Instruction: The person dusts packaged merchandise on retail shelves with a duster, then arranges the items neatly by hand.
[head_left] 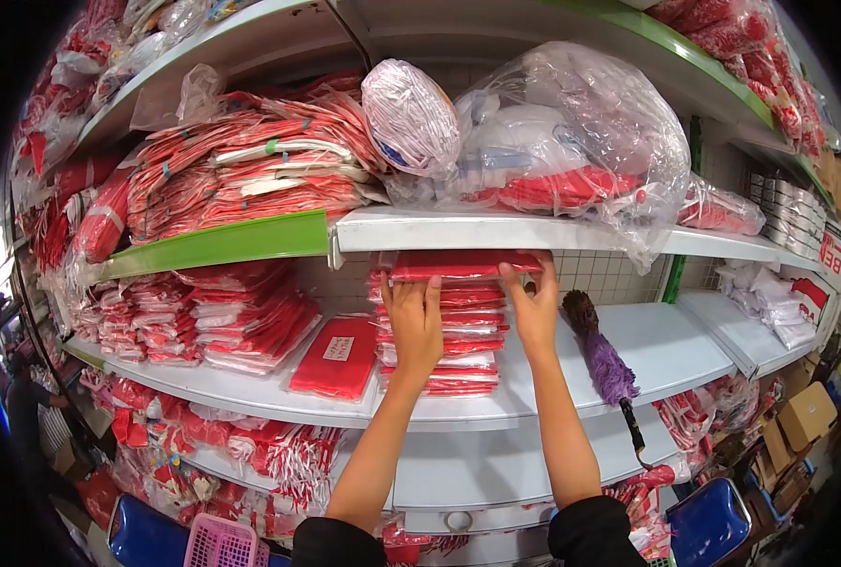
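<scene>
A tall stack of red and white plastic-wrapped packets (458, 345) stands on the middle shelf, close under the board above. My left hand (414, 326) rests against the front left of the stack, its fingers stretched and apart. At the right end of the top red packet (468, 265), my right hand (536, 307) has its thumb in front and its fingers curled around the corner. This packet juts a little to the right of those below. Beside the stack, on the left, lies a flat red packet (337, 359) with a white handwritten label.
A purple feather duster (605, 354) leans over the shelf front on the right. Bundled packets (260, 170) and a clear plastic bag (572, 132) fill the upper shelf. Below are a pink basket (222, 543) and blue chairs (709, 524). The upper shelf edge (534, 230) sits just above my hands.
</scene>
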Demonstrator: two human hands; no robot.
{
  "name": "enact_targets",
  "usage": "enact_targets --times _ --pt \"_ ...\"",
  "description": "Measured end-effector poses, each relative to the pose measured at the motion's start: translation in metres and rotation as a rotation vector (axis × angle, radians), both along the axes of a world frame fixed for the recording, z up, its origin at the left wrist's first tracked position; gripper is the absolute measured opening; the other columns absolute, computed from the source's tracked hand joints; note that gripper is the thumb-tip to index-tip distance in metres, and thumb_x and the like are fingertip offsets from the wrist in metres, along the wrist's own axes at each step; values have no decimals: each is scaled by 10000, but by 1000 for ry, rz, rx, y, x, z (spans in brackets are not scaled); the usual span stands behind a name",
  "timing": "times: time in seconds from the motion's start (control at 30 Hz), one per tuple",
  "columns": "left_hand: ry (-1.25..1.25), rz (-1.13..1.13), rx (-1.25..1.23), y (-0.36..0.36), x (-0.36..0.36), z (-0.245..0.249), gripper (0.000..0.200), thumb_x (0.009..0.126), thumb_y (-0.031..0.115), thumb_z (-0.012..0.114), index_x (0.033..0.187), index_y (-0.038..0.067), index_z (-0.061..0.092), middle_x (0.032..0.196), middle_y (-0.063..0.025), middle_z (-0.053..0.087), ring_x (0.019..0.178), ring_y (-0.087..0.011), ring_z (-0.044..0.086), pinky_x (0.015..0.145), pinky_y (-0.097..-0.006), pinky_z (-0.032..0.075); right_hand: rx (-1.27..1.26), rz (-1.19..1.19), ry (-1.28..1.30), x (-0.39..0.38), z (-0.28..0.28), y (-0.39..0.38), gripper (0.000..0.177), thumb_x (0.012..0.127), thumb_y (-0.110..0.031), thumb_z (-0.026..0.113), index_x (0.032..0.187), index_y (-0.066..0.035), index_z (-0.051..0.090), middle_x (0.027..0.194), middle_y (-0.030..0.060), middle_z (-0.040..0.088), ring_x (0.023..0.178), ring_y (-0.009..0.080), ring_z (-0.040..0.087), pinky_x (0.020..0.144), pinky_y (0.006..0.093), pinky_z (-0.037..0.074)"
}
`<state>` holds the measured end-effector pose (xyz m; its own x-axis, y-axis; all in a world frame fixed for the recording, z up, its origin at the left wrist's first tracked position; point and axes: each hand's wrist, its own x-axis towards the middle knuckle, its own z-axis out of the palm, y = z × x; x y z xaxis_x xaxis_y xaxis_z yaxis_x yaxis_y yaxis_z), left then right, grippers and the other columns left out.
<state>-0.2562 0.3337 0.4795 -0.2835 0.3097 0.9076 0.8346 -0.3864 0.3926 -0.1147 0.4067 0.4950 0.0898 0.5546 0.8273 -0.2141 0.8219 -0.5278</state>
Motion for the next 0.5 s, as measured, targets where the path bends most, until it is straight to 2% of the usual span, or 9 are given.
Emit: enact_targets --times 0.1,0.2,0.27,0.4,0.47,0.5 --pt "38 -54 32 -6 -1 1 378 926 286 457 938 -60 609 945 -185 596 990 -323 525 1091 -486 144 18 -318 -92 -10 -5 20 460 739 -256 752 1075 -1 567 1027 119 579 934 218 540 843 325 403" --pt "95 -47 17 -12 -2 3 329 897 269 507 1033 -13 608 1057 -163 598 1070 -316 508 1092 -475 140 -17 -368 -212 -17 2 29 541 709 -303 761 1120 -11 566 1107 215 532 1005 349 534 881 401 406" --pt "128 -45 -15 -13 -6 1 348 882 254 531 1094 -15 588 1147 -166 576 1155 -313 470 1099 -481 118 -43 -351 -229 -26 6 45 553 709 -314 758 1134 -22 559 1122 219 527 1025 358 527 886 398 411" --pt "167 -77 -36 -18 -12 2 363 863 251 564 1128 3 588 1149 -183 570 1171 -339 461 1096 -466 144 -80 -249 -281 -37 7 77 568 723 -325 741 1155 -13 544 1147 229 536 1041 354 533 897 378 414" --pt "158 -110 -57 -22 -13 3 372 855 243 577 1138 1 577 1183 -182 550 1193 -345 440 1098 -465 142 -134 -17 -241 -33 8 73 573 730 -321 732 1161 2 537 1157 224 545 1052 337 537 902 370 409" --pt "164 -38 -50 -22 -13 2 390 857 255 573 1151 -1 565 1207 -183 530 1211 -347 420 1099 -471 137 -161 99 -220 -32 9 71 575 733 -318 728 1164 9 534 1163 222 550 1057 329 539 905 365 406"
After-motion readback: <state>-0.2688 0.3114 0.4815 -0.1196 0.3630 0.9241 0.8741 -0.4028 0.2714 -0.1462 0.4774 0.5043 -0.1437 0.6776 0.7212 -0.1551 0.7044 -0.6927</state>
